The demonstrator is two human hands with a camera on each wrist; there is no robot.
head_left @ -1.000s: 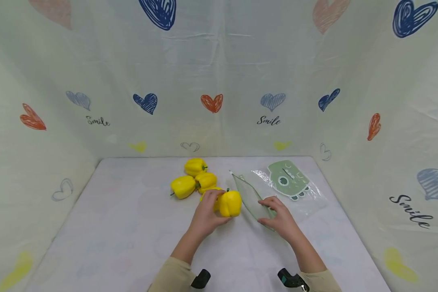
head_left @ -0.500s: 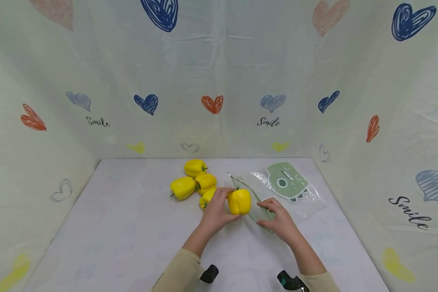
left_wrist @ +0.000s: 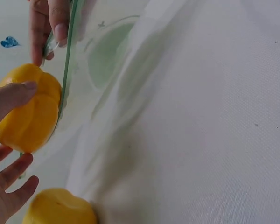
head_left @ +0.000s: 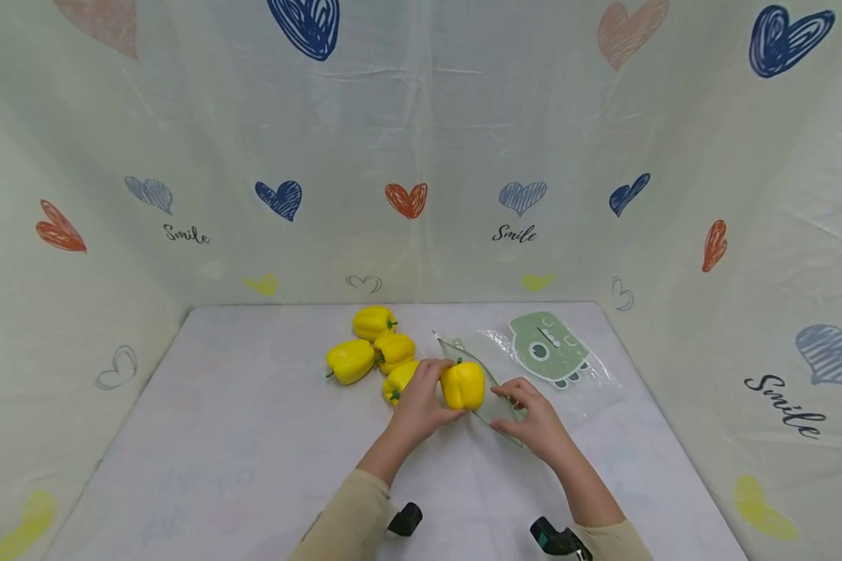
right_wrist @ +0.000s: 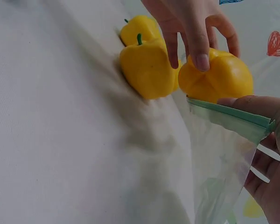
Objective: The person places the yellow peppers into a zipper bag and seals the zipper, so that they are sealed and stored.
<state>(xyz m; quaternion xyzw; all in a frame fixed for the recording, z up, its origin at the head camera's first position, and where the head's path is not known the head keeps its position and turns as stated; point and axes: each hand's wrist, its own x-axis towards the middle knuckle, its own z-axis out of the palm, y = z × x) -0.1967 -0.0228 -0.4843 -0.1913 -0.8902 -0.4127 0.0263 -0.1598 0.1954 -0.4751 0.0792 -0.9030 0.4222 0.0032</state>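
My left hand holds a yellow bell pepper between thumb and fingers, at the mouth of a clear zip bag. In the left wrist view that pepper sits against the bag's green zip edge, its lower side partly hidden by fingers. My right hand grips the near end of the bag's mouth and keeps it spread apart. The right wrist view has the thumb along the green zip strip, just under the pepper. A green cartoon creature is printed on the bag.
Several more yellow bell peppers lie grouped left of the bag, one of them partly behind my left hand. A white cloth covers the table. Behind it hangs a curtain printed with hearts.
My left hand has carried the pepper rightward from beside the other peppers to the bag's mouth, slowing over the last half second. The right hand has stayed at the bag almost unmoved.
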